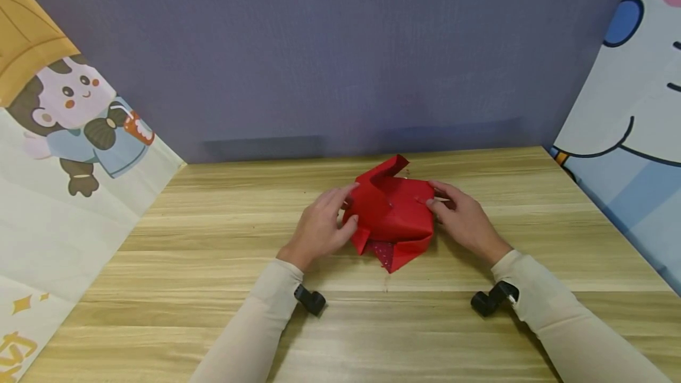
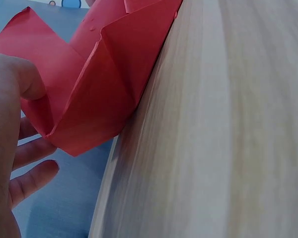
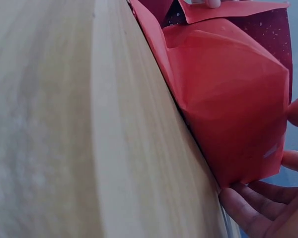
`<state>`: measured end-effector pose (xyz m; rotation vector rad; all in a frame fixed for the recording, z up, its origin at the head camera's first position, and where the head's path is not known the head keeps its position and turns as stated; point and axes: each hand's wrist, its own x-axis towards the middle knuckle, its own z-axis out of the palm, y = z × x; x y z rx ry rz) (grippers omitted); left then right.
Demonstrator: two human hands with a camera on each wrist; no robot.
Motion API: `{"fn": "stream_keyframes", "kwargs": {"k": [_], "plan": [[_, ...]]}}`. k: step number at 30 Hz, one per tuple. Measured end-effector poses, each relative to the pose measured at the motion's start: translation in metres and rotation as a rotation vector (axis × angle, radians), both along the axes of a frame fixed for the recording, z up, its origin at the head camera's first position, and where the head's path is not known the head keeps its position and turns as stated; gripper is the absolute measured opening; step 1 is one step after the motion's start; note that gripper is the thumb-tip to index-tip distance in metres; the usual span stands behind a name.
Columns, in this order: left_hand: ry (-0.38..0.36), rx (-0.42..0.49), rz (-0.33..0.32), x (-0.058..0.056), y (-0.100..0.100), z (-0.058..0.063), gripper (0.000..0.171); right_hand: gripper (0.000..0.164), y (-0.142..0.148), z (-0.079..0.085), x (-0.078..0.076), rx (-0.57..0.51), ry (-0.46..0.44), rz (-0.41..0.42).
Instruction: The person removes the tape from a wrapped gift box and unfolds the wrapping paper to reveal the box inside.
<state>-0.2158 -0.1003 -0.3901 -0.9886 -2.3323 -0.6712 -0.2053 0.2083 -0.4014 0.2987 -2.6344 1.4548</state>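
A bundle of folded red paper (image 1: 407, 217) lies on the wooden table, with a flap standing up at its back left. Dark red speckled material (image 1: 384, 252) shows at its front, between folded corners. At the bundle's left end, my left hand (image 1: 319, 223) pinches a red paper flap (image 2: 54, 74), thumb on one face and fingers behind. My right hand (image 1: 467, 218) rests against the right end; in the right wrist view its fingertips (image 3: 241, 208) touch the red side (image 3: 233, 99) low down, with the thumb near the upper edge. What is inside is hidden.
The wood-grain table (image 1: 213, 288) runs up to a grey-purple panel (image 1: 340, 52) behind. Cartoon-printed sheets (image 1: 80, 111) hang at the left and right. Each wrist carries a small black camera (image 1: 310, 300).
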Motion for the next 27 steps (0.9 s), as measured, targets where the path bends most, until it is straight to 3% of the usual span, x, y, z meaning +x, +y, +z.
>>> {"fn": "stream_keyframes", "kwargs": {"k": [5,12,19,27], "plan": [[-0.050,0.019,0.015,0.000,-0.003,0.002,0.061,0.056,0.000,0.000,0.000,0.027,0.011,0.006],[-0.113,0.020,0.053,-0.003,-0.010,0.003,0.084,0.058,0.000,0.000,0.001,0.030,0.000,0.012],[-0.050,0.009,0.052,-0.004,-0.015,0.001,0.091,0.057,-0.001,0.004,0.003,0.024,0.002,0.009],[0.039,0.032,0.034,-0.004,-0.013,0.000,0.083,0.056,0.003,0.003,0.001,0.038,-0.001,-0.007]]}}
